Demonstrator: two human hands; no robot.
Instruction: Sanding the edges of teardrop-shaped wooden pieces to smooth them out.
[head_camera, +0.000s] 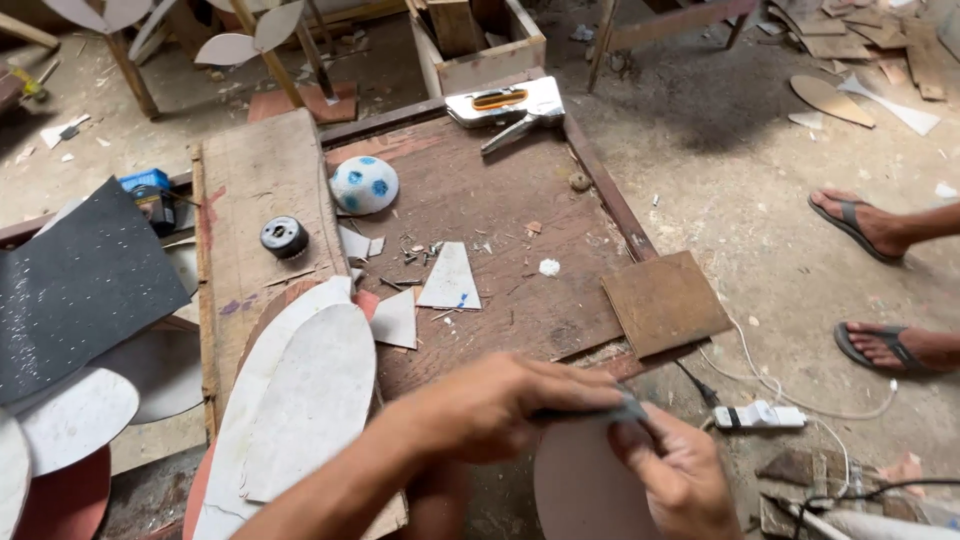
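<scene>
My left hand (495, 405) lies over the top edge of a rounded brown-grey board piece (575, 490), with its fingers closed on a small dark grey sanding pad (620, 408). From the right, my right hand (680, 475) grips the same board piece at its edge, thumb and fingers pinched close to the pad. Both hands are at the bottom centre of the view, just in front of the low wooden work table (500, 200).
Stacked white leaf-shaped cut-outs (300, 400) lie at the left, a black sandpaper sheet (70, 285) further left. On the table sit a blue-spotted white ball (364, 185), a staple gun (510, 108), a black tape roll (285, 236), white offcuts (450, 280). Another person's sandalled feet (880, 280) stand right; a power strip (760, 416) lies nearby.
</scene>
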